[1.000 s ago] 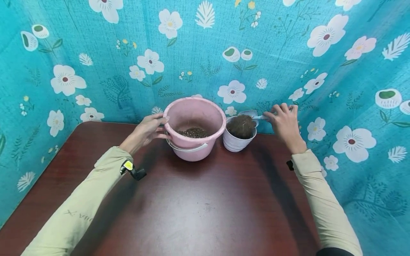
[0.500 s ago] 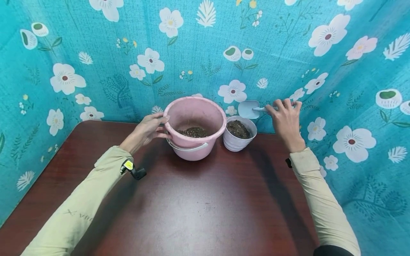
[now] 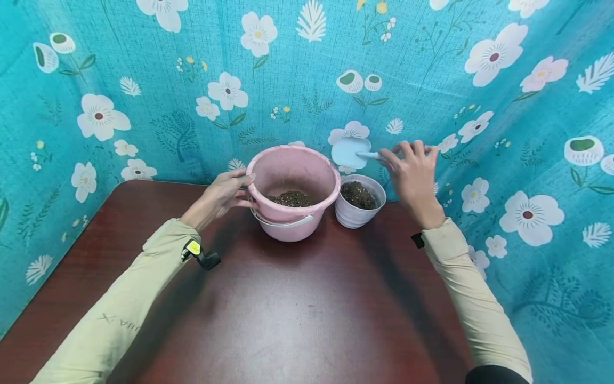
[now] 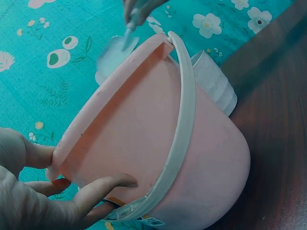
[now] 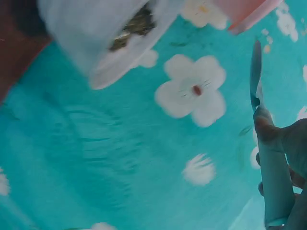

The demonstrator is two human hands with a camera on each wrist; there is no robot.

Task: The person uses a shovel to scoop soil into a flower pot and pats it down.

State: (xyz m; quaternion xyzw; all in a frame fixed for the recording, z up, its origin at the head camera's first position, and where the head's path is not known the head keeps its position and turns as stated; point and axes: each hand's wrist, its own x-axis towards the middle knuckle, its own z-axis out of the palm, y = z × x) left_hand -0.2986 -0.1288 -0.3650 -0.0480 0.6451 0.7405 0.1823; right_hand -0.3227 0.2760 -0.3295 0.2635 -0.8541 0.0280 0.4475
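My left hand (image 3: 222, 193) grips the left rim of a pink bucket (image 3: 293, 233), thumb on the rim and fingers against the outer side, as the left wrist view also shows. Dark soil (image 3: 292, 199) lies in the bottom of the bucket. In my right hand (image 3: 413, 176) is the handle of a light blue hand trowel (image 3: 352, 152); its blade is raised above the back of a white pot (image 3: 357, 217). No soil shows on the blade. The pot stands just right of the bucket and holds soil (image 3: 357, 195). In the right wrist view, the trowel (image 5: 256, 76) appears edge-on.
A dark red-brown table (image 3: 288, 309) bears the bucket and pot near its back edge. Behind it hangs a blue flowered curtain (image 3: 288, 69), close to the pot and trowel. The bucket's white carrying handle (image 4: 184, 115) hangs down along its front.
The trowel has tipped its soil into the pot, then lifted and moved left toward the bucket with my right hand. My left hand and the bucket have stayed in place.
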